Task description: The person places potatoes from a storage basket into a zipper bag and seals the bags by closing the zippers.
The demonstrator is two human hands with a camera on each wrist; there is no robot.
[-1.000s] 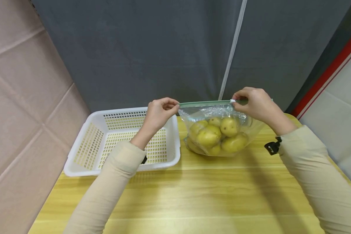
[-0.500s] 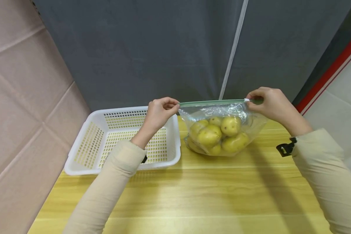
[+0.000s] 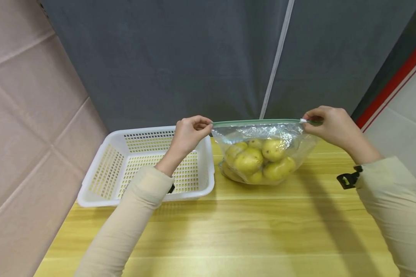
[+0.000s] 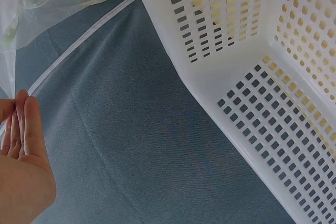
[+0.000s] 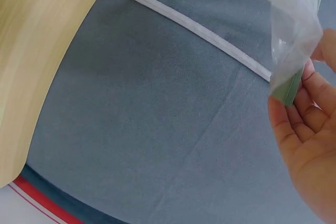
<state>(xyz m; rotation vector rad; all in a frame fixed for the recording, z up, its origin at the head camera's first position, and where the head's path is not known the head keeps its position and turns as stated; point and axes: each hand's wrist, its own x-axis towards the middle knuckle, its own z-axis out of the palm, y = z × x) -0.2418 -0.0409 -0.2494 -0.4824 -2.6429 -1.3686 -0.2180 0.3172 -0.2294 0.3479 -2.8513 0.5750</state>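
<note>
A clear zip bag (image 3: 263,132) with a green closure strip stands on the table, holding several yellow potatoes (image 3: 248,161). My left hand (image 3: 190,134) pinches the strip's left end between thumb and fingers; the left wrist view shows this hand (image 4: 26,145) gripping the plastic edge. Near the strip's right end, my right hand (image 3: 331,125) pinches the white slider (image 3: 303,120). The right wrist view has the green end of the strip (image 5: 289,88) against the right hand's (image 5: 315,114) fingers; the slider is not visible there.
A white perforated plastic basket (image 3: 208,184) stands on the left of the wooden table (image 3: 249,231), partly behind the left forearm. A grey curtain (image 3: 166,61) with a pale strip hangs along the back edge. A pale panelled wall (image 3: 27,115) rises at the left.
My right hand has moved right along the green strip with the white slider, from above the potatoes to near the strip's right end. The left hand has stayed at the left end.
</note>
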